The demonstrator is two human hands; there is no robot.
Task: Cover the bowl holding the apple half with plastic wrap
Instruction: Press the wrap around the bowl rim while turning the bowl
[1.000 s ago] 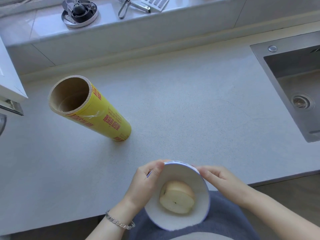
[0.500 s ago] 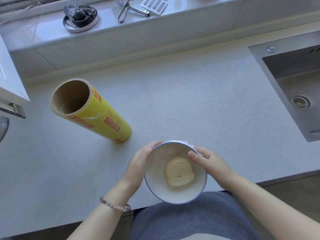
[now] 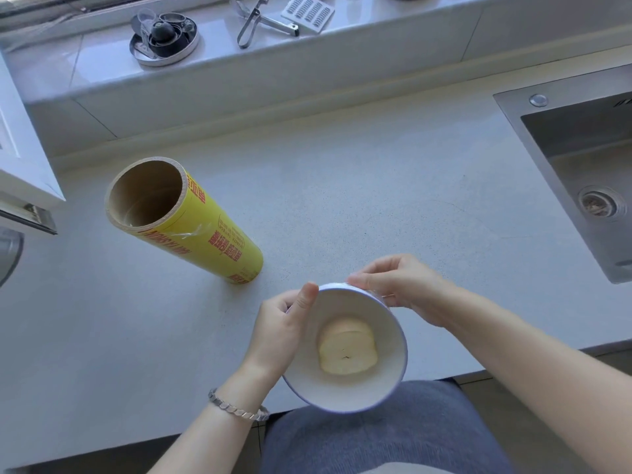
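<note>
A white bowl (image 3: 386,384) with a blue rim is held tilted above the counter's front edge, and an apple half (image 3: 347,350) lies in it, cut face up. My left hand (image 3: 280,333) grips the bowl's left side, thumb on the rim. My right hand (image 3: 400,285) pinches the far rim, where a thin clear film of plastic wrap (image 3: 383,295) clings. The film over the bowl's mouth is hard to make out. A yellow roll of plastic wrap (image 3: 201,230) with red print stands upright on the counter, left of and behind the bowl.
A steel sink (image 3: 581,172) is set into the counter (image 3: 342,200) at the right. The raised sill behind carries a round metal tin of parts (image 3: 164,35), tongs (image 3: 260,22) and a grater (image 3: 307,12). A white appliance edge (image 3: 24,155) sits at the left.
The bowl has been turned and tipped in both hands. My right hand has moved from the bowl's right side up to its far rim. My left thumb now rests on the rim.
</note>
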